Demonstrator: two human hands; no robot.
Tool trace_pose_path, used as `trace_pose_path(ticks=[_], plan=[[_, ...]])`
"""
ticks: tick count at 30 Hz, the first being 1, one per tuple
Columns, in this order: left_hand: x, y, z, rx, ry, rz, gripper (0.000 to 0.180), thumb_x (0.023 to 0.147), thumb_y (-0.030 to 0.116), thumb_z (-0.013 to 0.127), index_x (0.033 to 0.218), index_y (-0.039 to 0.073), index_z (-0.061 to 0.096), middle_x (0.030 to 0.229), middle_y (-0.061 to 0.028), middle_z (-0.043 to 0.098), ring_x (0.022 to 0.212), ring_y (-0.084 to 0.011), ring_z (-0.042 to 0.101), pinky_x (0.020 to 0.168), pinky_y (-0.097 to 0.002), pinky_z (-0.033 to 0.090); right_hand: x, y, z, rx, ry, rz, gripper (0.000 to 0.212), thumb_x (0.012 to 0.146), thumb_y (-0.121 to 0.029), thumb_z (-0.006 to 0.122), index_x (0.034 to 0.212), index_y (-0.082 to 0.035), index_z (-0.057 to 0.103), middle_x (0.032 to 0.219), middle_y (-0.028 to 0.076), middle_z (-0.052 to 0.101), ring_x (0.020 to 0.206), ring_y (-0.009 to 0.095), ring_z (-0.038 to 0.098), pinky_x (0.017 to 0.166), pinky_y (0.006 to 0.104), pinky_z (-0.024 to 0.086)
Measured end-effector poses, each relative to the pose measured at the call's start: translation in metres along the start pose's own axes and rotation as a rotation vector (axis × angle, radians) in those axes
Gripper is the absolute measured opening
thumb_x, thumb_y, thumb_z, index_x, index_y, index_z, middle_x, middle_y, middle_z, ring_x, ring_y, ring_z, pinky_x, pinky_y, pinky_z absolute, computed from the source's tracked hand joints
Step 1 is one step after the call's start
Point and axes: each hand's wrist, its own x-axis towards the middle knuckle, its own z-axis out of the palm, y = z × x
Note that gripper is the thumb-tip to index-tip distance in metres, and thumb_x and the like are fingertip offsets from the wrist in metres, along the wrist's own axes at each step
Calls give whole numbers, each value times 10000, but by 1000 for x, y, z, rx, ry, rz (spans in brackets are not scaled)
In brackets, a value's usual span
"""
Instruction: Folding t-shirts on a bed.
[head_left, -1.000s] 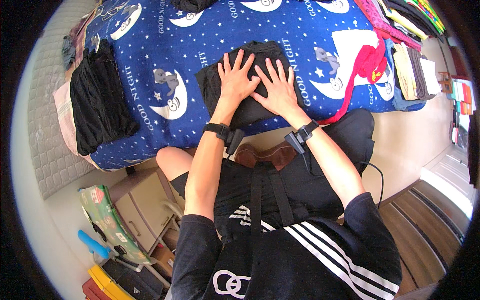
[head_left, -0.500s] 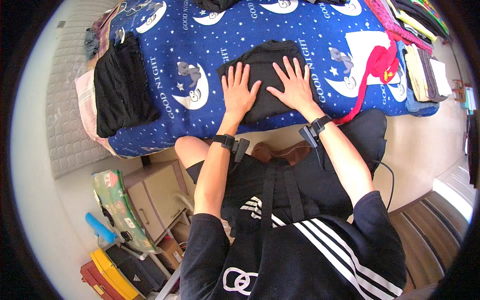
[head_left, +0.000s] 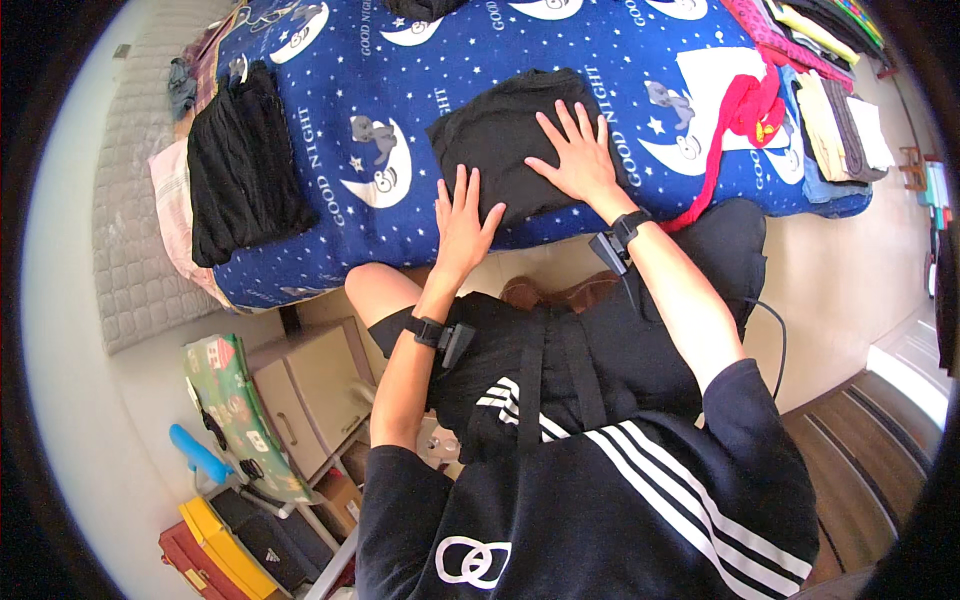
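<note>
A folded black garment [head_left: 500, 130] lies on the blue patterned bedspread [head_left: 390, 240] in front of me. My right hand [head_left: 580, 155] rests flat on the garment's right part, fingers spread. At its near left edge is my left hand [head_left: 462, 225], also open, with fingertips by the cloth; whether they touch it I cannot tell. Both wrists wear black bands with small devices. Neither hand grips anything.
Another folded black garment [head_left: 245, 170] lies on the bed's left. To the right are a red cloth strip [head_left: 720, 150] on white fabric and folded clothes [head_left: 830, 125]. Below the bed on the left stands a cabinet [head_left: 310, 390] beside a green patterned cover [head_left: 240, 410].
My left hand has slid back toward me, from the middle of the garment to its near edge. The right hand stays on the cloth, shifted slightly left.
</note>
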Motion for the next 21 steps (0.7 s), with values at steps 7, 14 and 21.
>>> trace_pose_path(ticks=[7, 14, 21], plan=[[-6, -5, -2, 107, 53, 150, 653, 894, 352, 561, 1433, 75, 316, 1520, -116, 232, 1382, -438, 170, 1100, -548, 199, -5, -7, 0, -68, 0, -36, 757, 856, -654, 435, 1435, -173, 353, 1503, 182, 240, 1385, 400, 193, 1084, 618, 135], [15, 33, 4, 189, 190, 315, 519, 893, 242, 517, 1332, -21, 428, 1433, -175, 363, 1369, -397, 238, 1110, -522, 194, -26, -42, -9, 41, -85, -110, 697, 847, -518, 546, 1434, -196, 351, 1503, 199, 217, 1380, 422, 190, 1055, 667, 141], [20, 21, 15, 185, 86, 351, 685, 882, 403, 550, 1414, 25, 342, 1494, -121, 295, 1387, -359, 218, 1115, -517, 180, -22, -16, -15, 68, -174, -230, 712, 846, -557, 531, 1443, -222, 334, 1521, 165, 200, 1384, 393, 201, 1066, 633, 171]])
